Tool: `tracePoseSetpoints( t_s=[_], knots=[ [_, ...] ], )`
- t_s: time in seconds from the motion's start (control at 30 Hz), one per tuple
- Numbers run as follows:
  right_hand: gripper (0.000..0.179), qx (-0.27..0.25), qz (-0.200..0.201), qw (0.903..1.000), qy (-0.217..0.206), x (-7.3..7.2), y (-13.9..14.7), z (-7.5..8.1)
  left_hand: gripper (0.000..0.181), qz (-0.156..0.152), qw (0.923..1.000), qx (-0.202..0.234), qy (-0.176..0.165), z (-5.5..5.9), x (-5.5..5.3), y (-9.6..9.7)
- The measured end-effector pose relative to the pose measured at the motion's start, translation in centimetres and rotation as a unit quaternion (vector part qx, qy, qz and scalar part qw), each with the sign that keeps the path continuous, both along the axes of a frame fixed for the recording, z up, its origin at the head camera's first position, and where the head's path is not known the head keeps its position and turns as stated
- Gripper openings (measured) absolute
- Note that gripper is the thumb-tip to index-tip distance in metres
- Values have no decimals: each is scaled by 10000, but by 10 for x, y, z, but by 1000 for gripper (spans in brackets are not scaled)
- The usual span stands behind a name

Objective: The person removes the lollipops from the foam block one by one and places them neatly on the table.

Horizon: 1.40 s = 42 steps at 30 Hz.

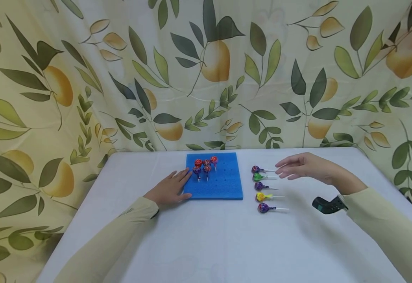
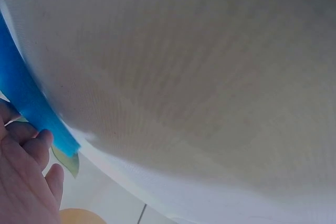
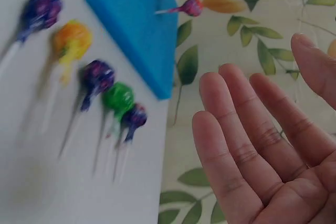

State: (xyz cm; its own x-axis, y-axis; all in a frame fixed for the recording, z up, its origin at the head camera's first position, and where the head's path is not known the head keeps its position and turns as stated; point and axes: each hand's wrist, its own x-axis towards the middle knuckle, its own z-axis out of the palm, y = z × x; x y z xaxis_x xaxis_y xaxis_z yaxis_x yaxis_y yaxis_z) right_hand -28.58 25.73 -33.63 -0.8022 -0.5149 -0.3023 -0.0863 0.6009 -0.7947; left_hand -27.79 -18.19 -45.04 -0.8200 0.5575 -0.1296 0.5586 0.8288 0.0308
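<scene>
A blue foam board (image 1: 223,184) with rows of small holes lies on the table, and several wrapped lollipops (image 1: 207,168) stand upright in its back left part. My left hand (image 1: 170,188) rests at the board's left edge, fingers extended along it. To the right of the board lies a column of loose lollipops: a green one (image 1: 257,177), a yellow one (image 1: 260,196) and purple ones (image 1: 262,208), their white sticks pointing right. Above the stick ends of the farthest ones hovers my right hand (image 1: 306,167), fingers extended, palm empty in the right wrist view.
A white cloth covers the table (image 1: 191,243). Behind and to the left hangs a curtain (image 1: 206,114) printed with leaves and orange fruit. A black band-like device (image 1: 329,205) sits at my right wrist.
</scene>
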Motion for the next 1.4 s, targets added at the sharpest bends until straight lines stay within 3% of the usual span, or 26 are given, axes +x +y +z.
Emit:
tracePoseSetpoints(
  t_s=[0.23, 0.43, 0.6, 0.87, 1.03, 1.23, 1.4],
  knots=[
    [48, -555, 158, 9983, 30, -29, -46, -7, 83, 21, 10000, -62, 12, 0, -2, 0],
    [50, -1059, -224, 9940, -141, -52, -89, -30, 82, -13, 10000, 34, 17, 2, 0, 0],
    [51, -1472, -677, 9859, -432, -61, -122, -48, 82, -29, 10000, 38, 30, 3, 1, 0],
    [55, -1959, -1059, 9705, -925, -68, -155, -75, 81, -78, 9999, 26, 133, 2, 0, -1],
    [53, -1852, -1130, 9705, -1055, -68, -166, -87, 80, -127, 9998, 12, 170, 2, 0, -1],
    [48, -1580, -1044, 9791, -748, -68, -172, -93, 77, -202, 9993, -12, 298, 3, 1, 0],
    [44, -1305, -1077, 9846, -428, -70, -177, -98, 73, -47, 9994, -69, 332, 3, 0, 1]
  ],
)
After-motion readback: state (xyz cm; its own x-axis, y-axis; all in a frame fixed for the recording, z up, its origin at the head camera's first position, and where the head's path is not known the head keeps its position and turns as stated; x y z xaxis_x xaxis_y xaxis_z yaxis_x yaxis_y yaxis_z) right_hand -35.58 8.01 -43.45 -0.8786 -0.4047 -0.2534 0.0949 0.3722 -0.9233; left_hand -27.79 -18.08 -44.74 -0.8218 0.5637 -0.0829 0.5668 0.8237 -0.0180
